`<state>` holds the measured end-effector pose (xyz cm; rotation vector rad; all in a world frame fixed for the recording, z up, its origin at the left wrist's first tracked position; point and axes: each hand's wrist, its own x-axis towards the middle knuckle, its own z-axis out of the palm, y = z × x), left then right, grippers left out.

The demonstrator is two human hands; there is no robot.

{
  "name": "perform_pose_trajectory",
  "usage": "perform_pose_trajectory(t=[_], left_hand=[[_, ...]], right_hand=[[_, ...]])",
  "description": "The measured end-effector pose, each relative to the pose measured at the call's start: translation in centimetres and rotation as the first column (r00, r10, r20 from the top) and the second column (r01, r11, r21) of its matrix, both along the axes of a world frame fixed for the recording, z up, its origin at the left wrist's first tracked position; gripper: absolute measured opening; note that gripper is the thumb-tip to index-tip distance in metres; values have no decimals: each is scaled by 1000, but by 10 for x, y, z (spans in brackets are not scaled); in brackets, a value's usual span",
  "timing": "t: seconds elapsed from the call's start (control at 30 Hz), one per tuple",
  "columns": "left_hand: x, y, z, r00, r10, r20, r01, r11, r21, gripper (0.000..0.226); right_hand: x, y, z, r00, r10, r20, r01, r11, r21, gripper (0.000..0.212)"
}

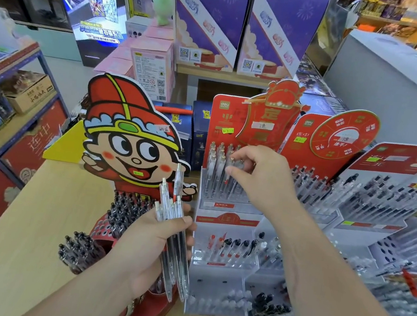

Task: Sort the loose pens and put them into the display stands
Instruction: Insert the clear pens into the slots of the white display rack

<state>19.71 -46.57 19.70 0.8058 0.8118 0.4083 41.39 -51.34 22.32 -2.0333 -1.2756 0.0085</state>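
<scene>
My left hand grips a bundle of several clear pens, their clicker ends pointing up, in front of the cartoon-figure stand. My right hand reaches over the top tier of the middle red display stand and pinches the top of a clear pen standing among several others in that row. Lower tiers of the same stand hold black-capped and red-capped pens.
Two more red display stands full of pens stand to the right. A round red holder with dark pens sits low on the left. Purple boxes and pink boxes rise behind. A shelf rack is on the left.
</scene>
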Motion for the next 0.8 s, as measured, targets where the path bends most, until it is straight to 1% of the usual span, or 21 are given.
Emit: perform_pose_trajectory(t=[0.23,0.3,0.37,0.43,0.47,0.5,0.57,0.6,0.63,0.67,0.8], left_hand=[[1,2,2,1000,-7,-10,7,1000,-1,25],[0,1,3,1000,-14,-5,14,1000,-2,24],[0,0,6,999,-31,-8,31,1000,2,22],[1,-1,7,997,-74,-28,75,997,27,24],[2,-3,8,993,-112,-39,114,992,50,27],[5,-4,10,986,-158,-56,162,983,85,31],[10,-9,13,964,-242,-111,258,951,173,36],[12,-12,15,955,-265,-133,288,936,204,36],[15,-16,16,950,-279,-140,304,927,219,33],[17,-21,16,946,-293,-138,318,923,219,29],[26,-39,16,933,-347,-96,360,911,202,17]], right_hand=[[-1,-2,0,999,5,-33,-5,1000,3,21],[-3,-8,1,998,-15,-55,19,997,71,22],[-9,-17,4,995,-63,-81,76,981,176,13],[-18,-26,5,975,-74,-208,117,972,202,2],[-24,-30,4,950,-51,-307,108,979,174,3],[-29,-33,3,904,-10,-426,73,989,130,4],[-36,-37,1,740,60,-670,-30,998,57,4],[-38,-39,0,656,83,-750,-78,996,42,5],[-39,-42,-2,599,104,-794,-114,992,44,6],[-39,-45,-4,566,124,-815,-137,989,56,8],[-30,-59,-7,471,140,-871,-122,988,93,16]])
